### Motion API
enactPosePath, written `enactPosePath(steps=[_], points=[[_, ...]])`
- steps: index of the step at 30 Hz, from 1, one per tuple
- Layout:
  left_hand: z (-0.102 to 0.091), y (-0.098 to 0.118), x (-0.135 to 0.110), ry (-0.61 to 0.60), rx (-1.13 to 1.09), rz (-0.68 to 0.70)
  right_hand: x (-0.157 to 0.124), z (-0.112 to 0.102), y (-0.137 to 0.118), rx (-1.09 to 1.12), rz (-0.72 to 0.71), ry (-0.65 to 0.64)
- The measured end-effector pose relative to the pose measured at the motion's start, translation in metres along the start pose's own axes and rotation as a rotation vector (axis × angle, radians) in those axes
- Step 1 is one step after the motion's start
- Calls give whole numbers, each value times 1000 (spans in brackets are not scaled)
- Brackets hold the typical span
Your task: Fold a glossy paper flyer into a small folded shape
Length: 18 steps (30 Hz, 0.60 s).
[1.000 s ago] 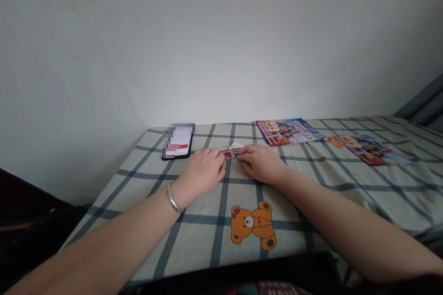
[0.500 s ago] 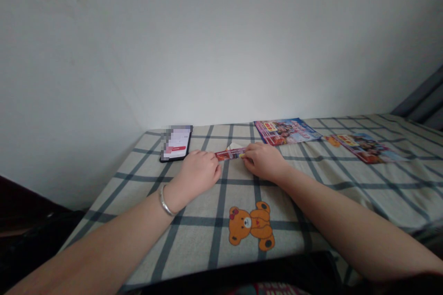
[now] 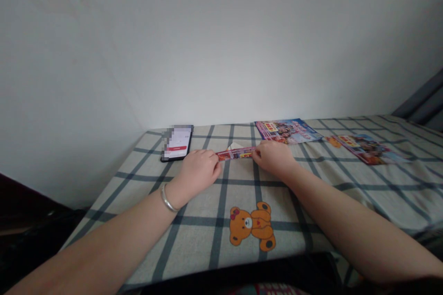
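Folded paper strip [image 3: 236, 153]: narrow, printed in red and yellow, lying flat on the checked cloth [image 3: 207, 203] towards its far edge and stretched crosswise between the two hands. A small white corner of paper shows just behind it. Judged to be very light, thin and limp, and several layers thick where doubled. It would crease readily, could tear if pulled hard from both ends, and may spring open when released. The glossy print suggests it would slide on the fabric. The two ends appear the soundest places to hold it, with fingertips flat along the edge. Right hand [image 3: 275, 158]: palm down, fingers drawn together on the strip's right end, holding it against the cloth. Left hand [image 3: 200, 170]: palm down, fingers curled, fingertips meeting the strip's left end. Whether it pinches or merely presses cannot be told, as the knuckles hide the contact. A silver bangle [image 3: 166, 198] sits on the left wrist. Phone [image 3: 177, 142]: screen lit, just beyond the left hand. Flyer [image 3: 288, 130]: flat, just behind the right hand. Second flyer [image 3: 367, 148]: further right, apart from the first. Bear print [image 3: 252, 227]: on the cloth, near the viewer. Plain white wall [image 3: 221, 46] behind.
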<state>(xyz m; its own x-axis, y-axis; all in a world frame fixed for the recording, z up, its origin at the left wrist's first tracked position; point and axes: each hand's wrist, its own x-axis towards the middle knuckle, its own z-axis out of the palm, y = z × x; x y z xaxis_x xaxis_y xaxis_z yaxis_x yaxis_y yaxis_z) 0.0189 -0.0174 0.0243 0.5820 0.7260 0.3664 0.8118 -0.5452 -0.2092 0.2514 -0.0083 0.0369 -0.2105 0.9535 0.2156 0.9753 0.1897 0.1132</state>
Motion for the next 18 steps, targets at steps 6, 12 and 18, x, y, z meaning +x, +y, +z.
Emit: enactPosePath(steps=[6, 12, 18], points=[[10, -7, 3, 50, -52, -11, 1, 0, 2, -12, -20, -14], [22, -12, 2, 109, -100, -78, 2, 1, 3, 28, -94, -4], [23, -13, 2, 95, -203, -57, 1, 6, 4, 121, -184, 58]])
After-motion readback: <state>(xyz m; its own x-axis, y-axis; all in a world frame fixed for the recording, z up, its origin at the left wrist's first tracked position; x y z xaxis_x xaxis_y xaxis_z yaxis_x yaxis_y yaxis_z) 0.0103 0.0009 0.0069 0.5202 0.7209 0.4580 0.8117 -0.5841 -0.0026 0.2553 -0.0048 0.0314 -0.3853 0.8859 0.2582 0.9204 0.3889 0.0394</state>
